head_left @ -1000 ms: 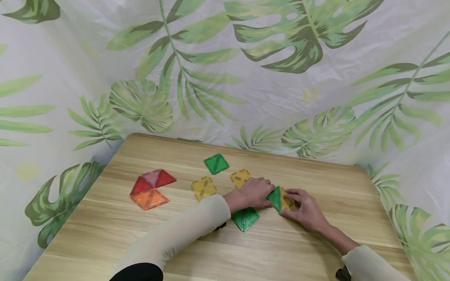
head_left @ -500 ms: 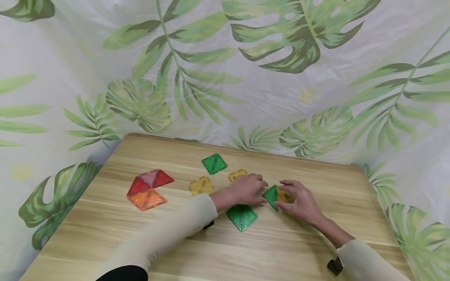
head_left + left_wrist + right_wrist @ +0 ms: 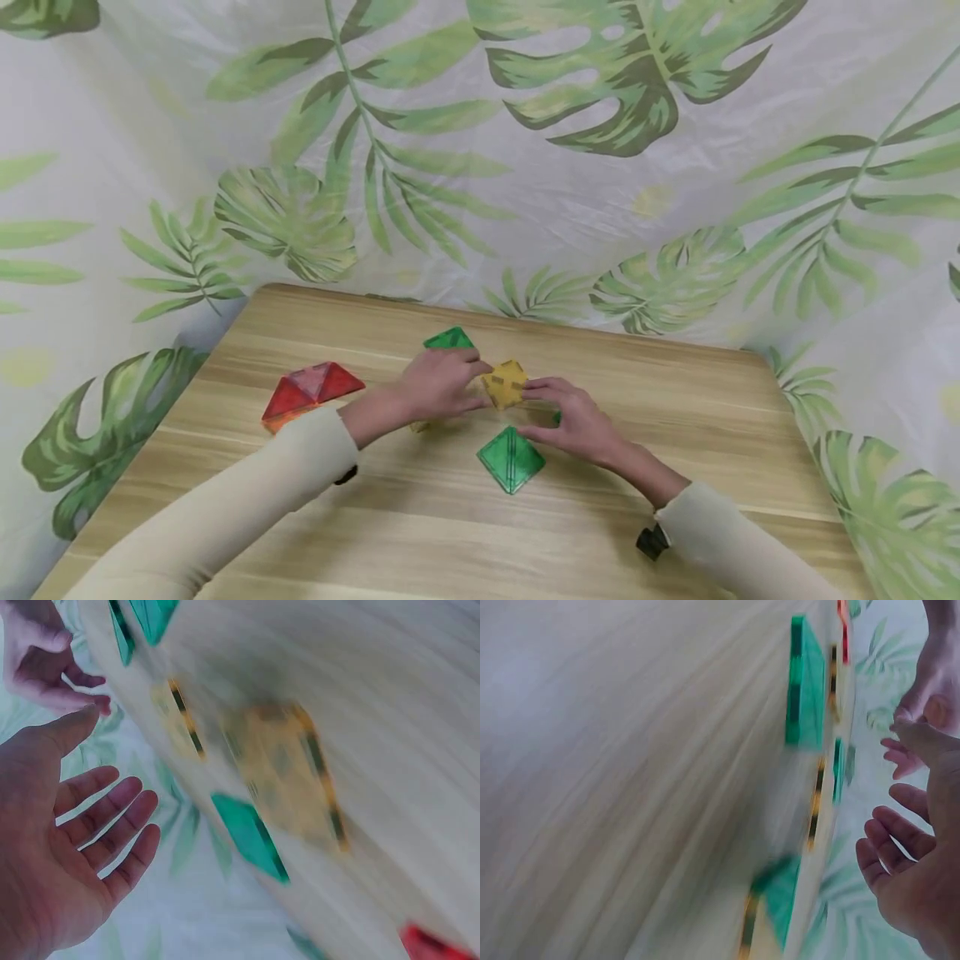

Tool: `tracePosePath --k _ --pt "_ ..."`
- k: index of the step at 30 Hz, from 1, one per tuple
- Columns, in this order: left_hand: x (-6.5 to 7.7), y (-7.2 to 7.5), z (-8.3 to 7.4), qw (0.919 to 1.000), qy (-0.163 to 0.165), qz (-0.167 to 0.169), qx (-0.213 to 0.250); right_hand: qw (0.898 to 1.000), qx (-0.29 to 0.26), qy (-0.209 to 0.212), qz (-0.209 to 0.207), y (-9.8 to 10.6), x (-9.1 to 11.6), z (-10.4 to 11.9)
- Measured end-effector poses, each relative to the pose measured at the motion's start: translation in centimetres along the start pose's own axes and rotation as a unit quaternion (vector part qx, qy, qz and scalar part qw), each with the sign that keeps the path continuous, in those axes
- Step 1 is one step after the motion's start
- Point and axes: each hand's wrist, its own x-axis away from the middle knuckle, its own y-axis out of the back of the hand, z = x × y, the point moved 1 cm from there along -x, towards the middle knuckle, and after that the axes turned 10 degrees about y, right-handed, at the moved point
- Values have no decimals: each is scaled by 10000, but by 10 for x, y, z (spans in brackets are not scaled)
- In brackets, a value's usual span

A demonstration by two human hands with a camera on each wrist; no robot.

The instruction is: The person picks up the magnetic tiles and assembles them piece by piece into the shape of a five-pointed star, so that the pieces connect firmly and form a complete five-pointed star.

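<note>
My left hand (image 3: 438,385) hovers with loosely extended fingers over the left yellow square tile (image 3: 285,772), which it mostly hides in the head view. Its fingertips point at the middle yellow tile (image 3: 506,384). From the other side, my right hand (image 3: 577,423) has its fingertips at that tile's right edge, fingers relaxed and apart from the thumb. Both palms look bare in the wrist views. Below lies a green square of two triangles (image 3: 512,460). A green triangle (image 3: 782,896) joined to a yellow piece (image 3: 747,926) lies mostly hidden behind my right hand in the head view.
A far green tile (image 3: 450,337) is partly covered by my left hand. Red triangles (image 3: 282,402) and an orange piece (image 3: 287,418) form a fan at the left. The wooden table (image 3: 450,533) meets a leaf-print cloth (image 3: 420,208) at its back edge.
Both hands have moved left, away from the green triangle and yellow piece at the right, to the yellow squares. My right fingers have let go of that pair.
</note>
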Motion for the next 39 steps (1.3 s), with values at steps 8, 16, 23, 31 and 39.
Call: tracePosePath --k 8,16,23,31,39 --pt "38 18 61 9997 152 -160 45 9964 -236 448 674 -45 -40 26" --pt "67 12 123 9993 155 -167 294 9877 -383 984 1150 -85 -72 60" --pt "93 2 169 9976 156 -84 670 9735 -207 1183 1945 -110 -103 93" --pt "119 -2 201 9950 111 252 965 9550 10 1221 2704 -139 -137 130" --pt "127 -9 205 9945 7 259 1012 9414 511 1070 3158 -170 -155 150"
